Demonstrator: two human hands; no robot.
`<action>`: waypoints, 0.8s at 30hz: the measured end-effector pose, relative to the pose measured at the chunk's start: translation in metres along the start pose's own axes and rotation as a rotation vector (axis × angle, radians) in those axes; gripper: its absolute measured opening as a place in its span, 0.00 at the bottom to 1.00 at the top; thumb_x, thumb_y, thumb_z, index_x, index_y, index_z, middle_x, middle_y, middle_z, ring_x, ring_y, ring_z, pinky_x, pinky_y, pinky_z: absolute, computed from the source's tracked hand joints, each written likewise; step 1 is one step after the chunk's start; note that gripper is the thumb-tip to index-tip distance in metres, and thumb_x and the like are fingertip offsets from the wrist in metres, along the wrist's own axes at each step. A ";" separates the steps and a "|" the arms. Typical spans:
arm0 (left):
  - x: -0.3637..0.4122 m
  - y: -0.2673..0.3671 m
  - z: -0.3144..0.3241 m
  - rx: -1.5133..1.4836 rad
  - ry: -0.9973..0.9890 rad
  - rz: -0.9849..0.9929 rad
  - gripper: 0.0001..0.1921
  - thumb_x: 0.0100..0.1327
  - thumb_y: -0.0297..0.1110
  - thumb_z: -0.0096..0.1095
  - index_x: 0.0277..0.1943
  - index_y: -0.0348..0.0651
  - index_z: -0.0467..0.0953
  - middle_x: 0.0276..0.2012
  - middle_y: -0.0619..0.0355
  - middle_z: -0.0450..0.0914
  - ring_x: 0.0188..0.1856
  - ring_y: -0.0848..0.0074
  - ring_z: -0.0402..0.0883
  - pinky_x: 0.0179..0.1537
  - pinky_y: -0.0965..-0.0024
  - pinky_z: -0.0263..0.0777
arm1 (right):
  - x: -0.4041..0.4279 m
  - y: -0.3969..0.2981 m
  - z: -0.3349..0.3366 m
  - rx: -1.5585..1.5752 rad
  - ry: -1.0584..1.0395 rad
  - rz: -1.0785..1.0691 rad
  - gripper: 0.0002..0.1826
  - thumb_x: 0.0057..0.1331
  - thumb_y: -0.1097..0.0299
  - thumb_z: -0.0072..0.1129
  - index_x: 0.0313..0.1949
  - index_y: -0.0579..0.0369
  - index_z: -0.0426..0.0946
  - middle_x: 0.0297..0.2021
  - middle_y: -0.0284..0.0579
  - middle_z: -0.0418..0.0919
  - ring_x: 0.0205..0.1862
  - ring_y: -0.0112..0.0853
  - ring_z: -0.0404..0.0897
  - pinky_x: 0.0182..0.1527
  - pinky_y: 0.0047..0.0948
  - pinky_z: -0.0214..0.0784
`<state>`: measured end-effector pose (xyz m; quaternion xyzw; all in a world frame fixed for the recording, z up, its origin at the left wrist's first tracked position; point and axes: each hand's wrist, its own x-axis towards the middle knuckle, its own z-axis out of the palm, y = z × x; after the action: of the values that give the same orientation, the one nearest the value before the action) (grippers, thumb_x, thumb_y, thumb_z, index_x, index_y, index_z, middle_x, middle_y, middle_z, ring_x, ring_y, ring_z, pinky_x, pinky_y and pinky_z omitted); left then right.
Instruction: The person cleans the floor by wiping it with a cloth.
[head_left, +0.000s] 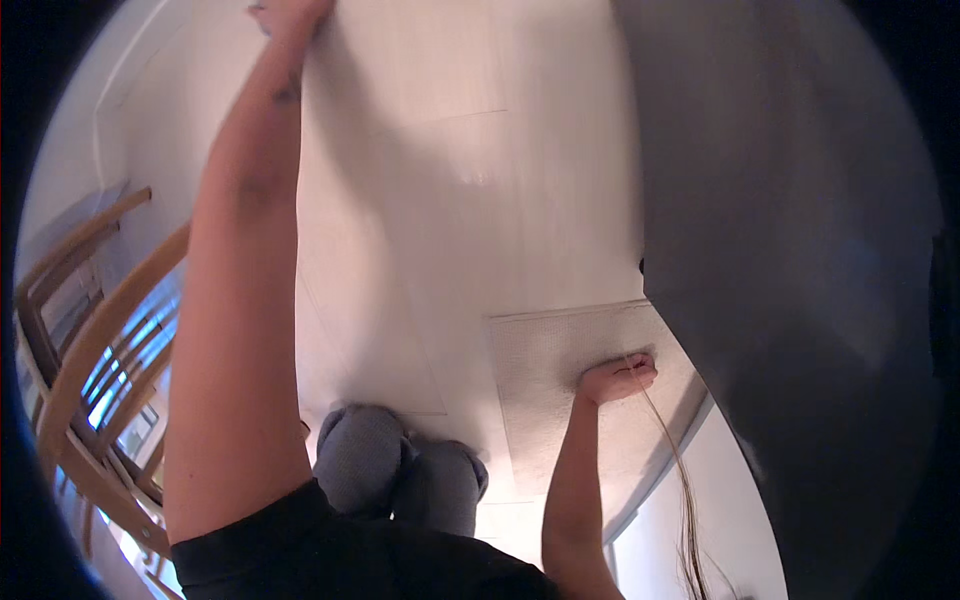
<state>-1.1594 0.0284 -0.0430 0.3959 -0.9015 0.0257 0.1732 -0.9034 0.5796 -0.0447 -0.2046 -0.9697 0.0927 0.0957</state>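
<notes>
My left arm reaches far forward, and my left hand (281, 15) is cut off by the top edge of the view. What its fingers do is hidden. My right hand (621, 378) is low over a pale textured mat (540, 420), its fingers curled, near the edge of a large dark grey surface (780, 187). Whether it grips anything is too small to make out. A lock of long hair (681, 472) hangs in front of the right hand and runs down towards the bottom edge.
Light flooring (465, 225) with thin seams spreads ahead of me. My knees in grey trousers (364, 457) are bent below. Curved wooden chair frames (97, 345) stand at the left. A white panel (720, 480) lies beyond the mat at lower right.
</notes>
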 end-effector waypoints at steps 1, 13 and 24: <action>0.054 -0.024 -0.001 0.113 0.136 -0.147 0.21 0.66 0.40 0.41 0.57 0.42 0.72 0.60 0.52 0.70 0.63 0.57 0.63 0.65 0.50 0.53 | -0.010 -0.016 0.002 0.044 -0.026 0.030 0.16 0.74 0.60 0.33 0.35 0.61 0.62 0.34 0.53 0.64 0.36 0.46 0.64 0.40 0.46 0.55; -0.148 0.179 -0.056 -0.233 -0.159 0.648 0.24 0.63 0.37 0.46 0.59 0.34 0.67 0.63 0.43 0.64 0.63 0.57 0.63 0.64 0.54 0.56 | -0.006 -0.029 -0.012 0.067 -0.048 0.033 0.16 0.72 0.59 0.35 0.37 0.62 0.62 0.34 0.52 0.65 0.39 0.44 0.64 0.43 0.47 0.56; -0.330 -0.162 -0.173 -0.365 -0.381 0.281 0.26 0.53 0.27 0.57 0.58 0.35 0.68 0.58 0.41 0.69 0.62 0.50 0.64 0.65 0.54 0.53 | -0.009 -0.028 -0.011 -0.027 0.101 -0.088 0.10 0.68 0.66 0.42 0.35 0.61 0.68 0.33 0.52 0.68 0.37 0.47 0.67 0.40 0.47 0.58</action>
<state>-0.7853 0.1812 -0.0053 0.2274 -0.9534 -0.1878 0.0637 -0.9035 0.5527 -0.0290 -0.1673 -0.9729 0.0647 0.1458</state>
